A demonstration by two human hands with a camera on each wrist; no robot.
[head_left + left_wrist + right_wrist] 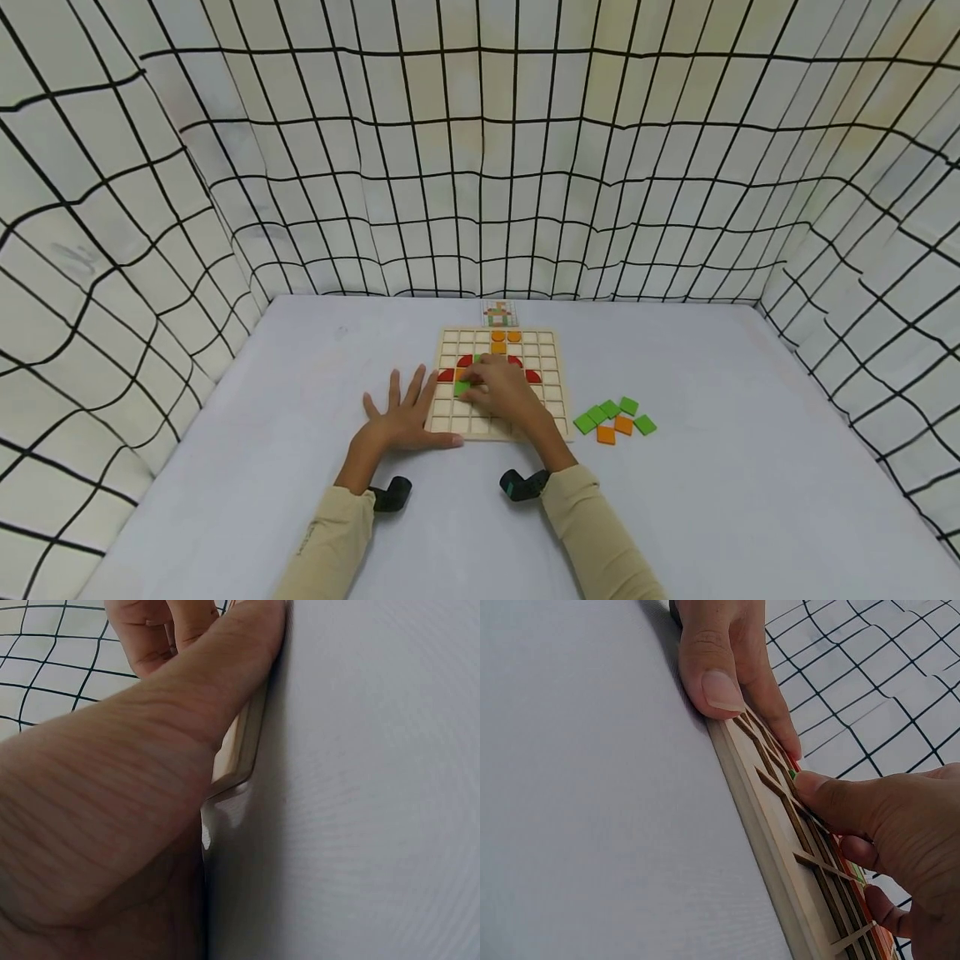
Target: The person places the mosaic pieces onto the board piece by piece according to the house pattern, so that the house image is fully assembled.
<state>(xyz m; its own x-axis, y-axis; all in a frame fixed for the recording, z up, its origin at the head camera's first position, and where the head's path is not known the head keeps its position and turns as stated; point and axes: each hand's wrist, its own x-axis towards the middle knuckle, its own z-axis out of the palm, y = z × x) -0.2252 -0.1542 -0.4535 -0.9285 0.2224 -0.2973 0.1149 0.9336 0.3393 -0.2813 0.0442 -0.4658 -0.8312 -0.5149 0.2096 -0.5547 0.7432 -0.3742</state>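
Reaching in from the near edge, two beige sleeves (pixel 609 533) carry black wrist devices (pixel 519 486) over the white tabletop (pixel 735 467). I have the left hand (pixel 401 423) spread wide, its thumb resting on the near-left corner of the wooden grid board (pixel 552 398). The right hand (pixel 504 392) arches over the board's left half, fingers curled, thumb touching a green tile (pixel 462 389); from here I cannot tell whether it pinches that tile or only presses it. Just right of the board I see five loose green tiles (pixel 628 405) and two loose orange tiles (pixel 623 425). Red pieces (pixel 532 377) sit across the board's middle, round orange pieces (pixel 513 337) in its far row. Just past it lies a patterned card (pixel 499 313), and behind rises a white wall with black grid lines (pixel 420 83).
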